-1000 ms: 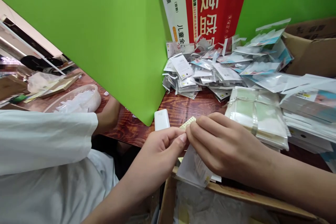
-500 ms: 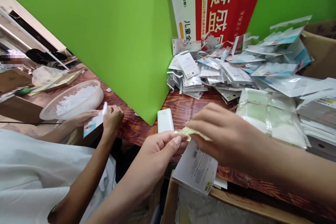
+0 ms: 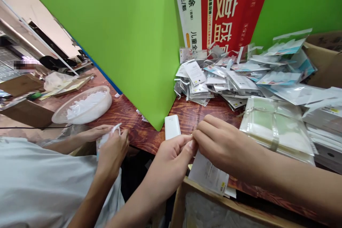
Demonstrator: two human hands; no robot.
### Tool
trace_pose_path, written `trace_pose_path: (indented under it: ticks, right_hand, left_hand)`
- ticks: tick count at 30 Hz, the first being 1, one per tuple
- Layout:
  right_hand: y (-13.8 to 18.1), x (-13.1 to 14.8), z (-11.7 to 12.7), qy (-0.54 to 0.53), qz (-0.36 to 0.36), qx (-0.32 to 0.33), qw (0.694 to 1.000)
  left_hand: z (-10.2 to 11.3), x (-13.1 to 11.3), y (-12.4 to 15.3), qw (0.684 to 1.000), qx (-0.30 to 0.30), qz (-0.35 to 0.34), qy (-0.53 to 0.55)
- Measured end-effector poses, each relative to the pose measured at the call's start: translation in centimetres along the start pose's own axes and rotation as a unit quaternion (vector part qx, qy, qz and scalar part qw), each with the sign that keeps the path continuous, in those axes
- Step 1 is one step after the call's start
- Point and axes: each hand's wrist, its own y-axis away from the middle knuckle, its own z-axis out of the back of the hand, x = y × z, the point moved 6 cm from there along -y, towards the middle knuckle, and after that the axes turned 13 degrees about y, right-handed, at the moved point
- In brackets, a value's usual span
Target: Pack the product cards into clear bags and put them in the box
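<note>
My left hand [image 3: 173,153] and my right hand [image 3: 221,146] meet fingertip to fingertip over the front edge of the wooden table [image 3: 192,114]. Both are closed in a pinch on something small that the fingers hide. A white printed packet [image 3: 210,176] hangs below my right hand, its top hidden by the palm. A small white power bank [image 3: 171,127] lies just beyond my left hand.
A green divider [image 3: 128,42] splits the table. A heap of clear packets [image 3: 240,74] and a bundled stack of sleeves [image 3: 275,124] lie right. A cardboard box [image 3: 213,199] sits below. On the left a co-worker's hands [image 3: 109,146] hold a packet near a white bowl [image 3: 82,105].
My hands have come back together; the yellowish strip seen between them earlier is now hidden. The co-worker's hands have moved down and toward me with their packet.
</note>
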Motion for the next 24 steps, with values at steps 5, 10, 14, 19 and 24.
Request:
trace_pose_path:
  ticks: [5,10,14,19,24]
  right_hand:
    - [-0.8,-1.7,-1.5,-0.163,-0.093,0.007,0.982]
    - [-1.6,-3.6,-3.5,-0.274,-0.174,0.060,0.944]
    - [-1.5,-4.8,-3.8,-0.303,-0.192,0.082,0.930]
    - [-1.0,-5.2,-3.1,-0.373,-0.210,0.108,0.898]
    - [-0.4,-4.4,-2.4,-0.523,-0.234,0.136,0.808]
  left_hand:
    - [0.0,0.1,0.0,1.000,-0.010,-0.020,0.021]
    - [0.7,-0.3,-0.6,0.997,-0.051,-0.053,-0.005]
    - [0.1,0.3,-0.5,0.998,-0.034,-0.020,0.055]
    - [0.7,0.7,0.7,0.993,-0.053,0.040,0.099]
    - [1.3,-0.2,1.2,0.995,-0.023,0.051,0.084]
